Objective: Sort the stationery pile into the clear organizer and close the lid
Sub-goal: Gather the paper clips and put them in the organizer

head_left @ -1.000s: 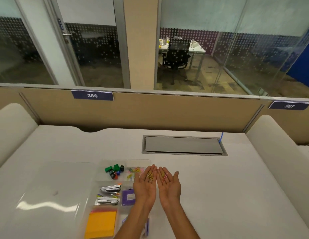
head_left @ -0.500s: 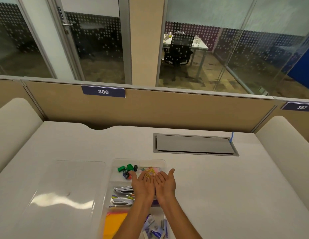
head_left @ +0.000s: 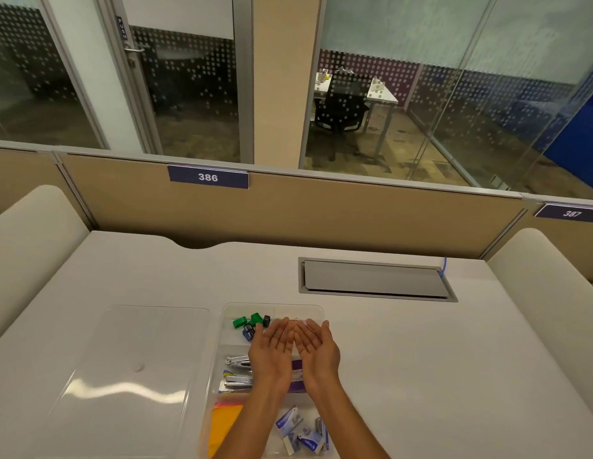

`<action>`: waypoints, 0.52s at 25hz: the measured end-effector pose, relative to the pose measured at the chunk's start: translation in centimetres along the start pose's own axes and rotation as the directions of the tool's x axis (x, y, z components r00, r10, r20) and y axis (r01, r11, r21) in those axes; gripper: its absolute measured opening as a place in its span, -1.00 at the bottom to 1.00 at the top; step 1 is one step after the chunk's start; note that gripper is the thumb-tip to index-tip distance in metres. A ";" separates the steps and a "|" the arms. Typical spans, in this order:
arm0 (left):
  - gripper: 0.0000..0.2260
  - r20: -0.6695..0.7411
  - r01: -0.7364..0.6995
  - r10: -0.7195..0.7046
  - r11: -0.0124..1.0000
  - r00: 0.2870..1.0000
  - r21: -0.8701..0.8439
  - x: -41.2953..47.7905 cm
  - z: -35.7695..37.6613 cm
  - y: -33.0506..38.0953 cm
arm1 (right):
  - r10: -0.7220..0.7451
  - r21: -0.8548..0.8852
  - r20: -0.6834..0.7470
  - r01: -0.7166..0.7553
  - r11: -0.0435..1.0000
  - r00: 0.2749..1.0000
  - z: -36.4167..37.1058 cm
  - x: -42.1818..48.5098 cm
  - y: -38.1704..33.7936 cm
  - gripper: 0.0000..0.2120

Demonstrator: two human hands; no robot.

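The clear organizer [head_left: 316, 311] lies on the white desk at bottom centre. My left hand [head_left: 272, 351] and my right hand [head_left: 316, 347] hover side by side above it, palms up and fingers straight, over its far right compartment. Both palms look empty. A few thin paper clips [head_left: 293, 321] show just past my fingertips in that compartment. Green and black binder clips [head_left: 250, 321] fill the far left compartment. Staplers [head_left: 237, 372], orange sticky notes [head_left: 222, 422] and staple boxes [head_left: 300, 432] sit in nearer compartments. The clear lid [head_left: 133, 376] lies flat to the left.
A grey cable hatch [head_left: 374, 279] is set into the desk at the far right. A beige partition [head_left: 321, 213] with label 386 runs along the back edge. Padded dividers stand at both sides of the desk.
My cupped hands moved forward over the far right compartment and tipped. The paper clips that lay in my palms are no longer there.
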State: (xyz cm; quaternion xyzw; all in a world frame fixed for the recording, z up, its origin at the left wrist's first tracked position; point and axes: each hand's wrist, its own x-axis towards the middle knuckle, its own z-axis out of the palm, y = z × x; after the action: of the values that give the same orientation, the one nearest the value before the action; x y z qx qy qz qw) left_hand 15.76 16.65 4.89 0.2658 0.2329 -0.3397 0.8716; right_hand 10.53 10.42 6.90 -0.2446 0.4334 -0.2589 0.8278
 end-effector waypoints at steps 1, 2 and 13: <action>-0.62 0.003 -0.022 0.022 0.999 1.000 0.023 -0.5 0.0 0.5 | -0.015 -0.008 0.010 0.015 1.000 1.000 0.1 -0.4 0.1 -0.58; -0.68 0.002 -0.035 0.035 0.999 0.999 0.038 -1.0 0.0 1.0 | -0.021 -0.018 0.022 0.022 1.000 1.000 0.3 -0.8 0.3 -0.60; -0.71 -0.010 -0.373 0.471 0.710 0.882 0.597 -4.3 -5.4 13.1 | -0.038 -0.439 0.299 0.173 0.882 0.953 6.0 -6.4 7.3 -0.71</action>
State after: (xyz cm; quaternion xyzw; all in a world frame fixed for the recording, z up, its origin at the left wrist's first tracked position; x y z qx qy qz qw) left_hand 21.07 30.30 7.39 0.5905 0.1209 -0.1625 0.7812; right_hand 14.03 21.07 9.16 -0.4914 0.3458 -0.1564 0.7839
